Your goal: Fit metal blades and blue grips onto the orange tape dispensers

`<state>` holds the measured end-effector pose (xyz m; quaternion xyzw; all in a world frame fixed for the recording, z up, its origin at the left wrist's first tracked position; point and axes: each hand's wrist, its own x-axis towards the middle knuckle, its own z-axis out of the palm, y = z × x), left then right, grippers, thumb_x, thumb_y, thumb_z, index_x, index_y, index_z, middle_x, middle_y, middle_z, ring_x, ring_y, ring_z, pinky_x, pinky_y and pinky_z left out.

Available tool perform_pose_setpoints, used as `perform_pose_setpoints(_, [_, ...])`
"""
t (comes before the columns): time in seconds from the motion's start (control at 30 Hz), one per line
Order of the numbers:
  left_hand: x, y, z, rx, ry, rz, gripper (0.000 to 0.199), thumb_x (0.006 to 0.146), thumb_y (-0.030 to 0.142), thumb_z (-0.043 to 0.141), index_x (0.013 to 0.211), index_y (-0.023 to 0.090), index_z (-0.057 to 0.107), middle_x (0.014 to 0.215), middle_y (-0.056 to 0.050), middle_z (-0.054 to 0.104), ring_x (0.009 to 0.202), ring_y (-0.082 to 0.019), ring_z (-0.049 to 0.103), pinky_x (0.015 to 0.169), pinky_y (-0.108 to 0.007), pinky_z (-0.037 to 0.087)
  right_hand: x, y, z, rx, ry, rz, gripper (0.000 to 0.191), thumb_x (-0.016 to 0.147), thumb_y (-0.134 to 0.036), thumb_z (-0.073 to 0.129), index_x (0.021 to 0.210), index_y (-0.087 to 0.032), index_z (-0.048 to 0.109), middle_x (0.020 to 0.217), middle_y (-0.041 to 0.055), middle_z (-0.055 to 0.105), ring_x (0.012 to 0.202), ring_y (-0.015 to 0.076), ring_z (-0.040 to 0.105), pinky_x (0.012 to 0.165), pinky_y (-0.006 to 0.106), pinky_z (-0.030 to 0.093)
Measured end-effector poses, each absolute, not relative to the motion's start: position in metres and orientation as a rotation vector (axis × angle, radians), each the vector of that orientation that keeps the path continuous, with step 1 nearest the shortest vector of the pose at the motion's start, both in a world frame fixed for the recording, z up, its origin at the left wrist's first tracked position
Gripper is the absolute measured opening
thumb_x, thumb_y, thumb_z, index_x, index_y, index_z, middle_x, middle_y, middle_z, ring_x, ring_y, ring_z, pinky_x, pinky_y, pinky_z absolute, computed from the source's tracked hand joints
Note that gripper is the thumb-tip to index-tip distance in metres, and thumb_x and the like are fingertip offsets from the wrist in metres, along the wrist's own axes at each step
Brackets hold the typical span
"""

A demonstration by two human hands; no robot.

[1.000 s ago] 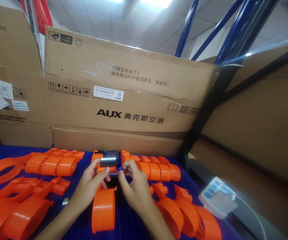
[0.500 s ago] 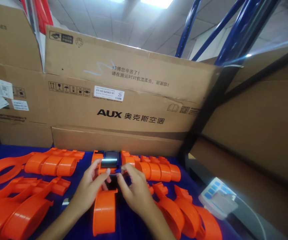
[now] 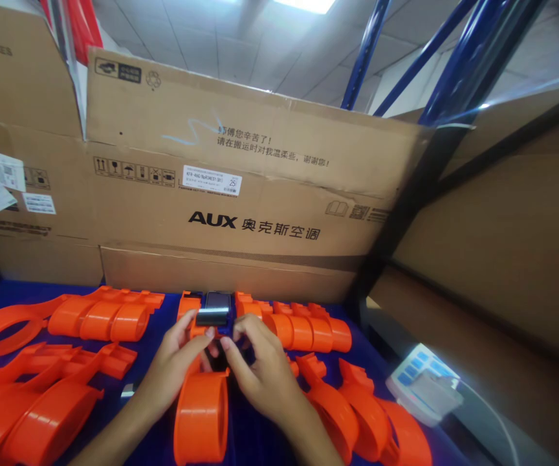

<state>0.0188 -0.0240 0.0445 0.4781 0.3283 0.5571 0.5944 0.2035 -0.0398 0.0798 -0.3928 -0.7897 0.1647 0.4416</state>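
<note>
Near the centre, my left hand (image 3: 177, 356) is closed on an orange holder (image 3: 202, 417), whose round cuff hangs below my fingers. A black module with a row of silver pins (image 3: 212, 316) lies at the holder's top, with a dark screen part (image 3: 218, 301) just behind it. My right hand (image 3: 255, 362) is at the module's right side, thumb and fingers bent together by a small blue piece (image 3: 224, 330). Whether the right fingers grip that piece is too small to tell.
Orange holders stand in rows at the left (image 3: 114, 320) and right (image 3: 325, 333) on a blue surface (image 3: 156, 346). Behind rises a cardboard box (image 3: 260, 194). A white device with a cable (image 3: 425, 382) sits at the right, near a dark rack post (image 3: 391, 226).
The orange cuff has swung slightly left and turned. My right thumb has shifted a little left, and the blue piece has moved slightly with the fingers.
</note>
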Motion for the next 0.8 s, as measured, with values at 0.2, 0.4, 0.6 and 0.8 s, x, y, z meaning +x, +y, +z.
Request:
perform_pose_setpoints(0.2, [0.021,-0.036,0.059,0.946,0.699,1.158,0.056,0.083,0.039,0.081,0.133,0.021,0.063,0.095,-0.010,0.079,0.059,-0.017,0.069,0.059,-0.028,0.055,0.206,-0.044,0.089,-0.863,-1.584,0.806,0.018,0.103,-0.044,0.053,0.106,-0.027,0.057,0.095,0.0028,0.065,0.090,0.0212,0.062,0.088,0.034,0.049])
perform_pose_setpoints(0.4, [0.024,-0.049,0.064,0.986,0.611,1.082,0.075,0.082,0.031,0.082,0.150,0.031,0.052,0.127,-0.014,0.072,0.082,-0.025,0.079,0.075,-0.035,0.061,0.206,-0.040,0.084,-0.782,-1.532,1.293,0.041,0.095,-0.058,0.061,0.126,-0.030,0.057,0.094,0.0014,0.068,0.084,0.0216,0.066,0.082,0.034,0.052])
perform_pose_setpoints(0.6, [0.024,-0.053,0.066,0.989,0.615,0.987,0.060,0.081,0.036,0.083,0.138,0.029,0.063,0.133,-0.016,0.069,0.086,-0.030,0.079,0.071,-0.042,0.065,0.196,-0.037,0.074,-0.868,-1.536,1.036,0.029,0.095,-0.052,0.064,0.107,-0.026,0.057,0.091,0.0008,0.065,0.085,0.0195,0.062,0.078,0.030,0.050])
perform_pose_setpoints(0.8, [0.026,-0.052,0.068,1.008,0.741,1.078,0.058,0.075,0.039,0.086,0.129,0.024,0.071,0.111,-0.013,0.078,0.081,-0.033,0.079,0.060,-0.039,0.063,0.188,-0.037,0.072,-0.885,-1.578,0.953,0.024,0.096,-0.047,0.063,0.098,-0.025,0.054,0.087,-0.0005,0.060,0.080,0.0168,0.058,0.073,0.028,0.049])
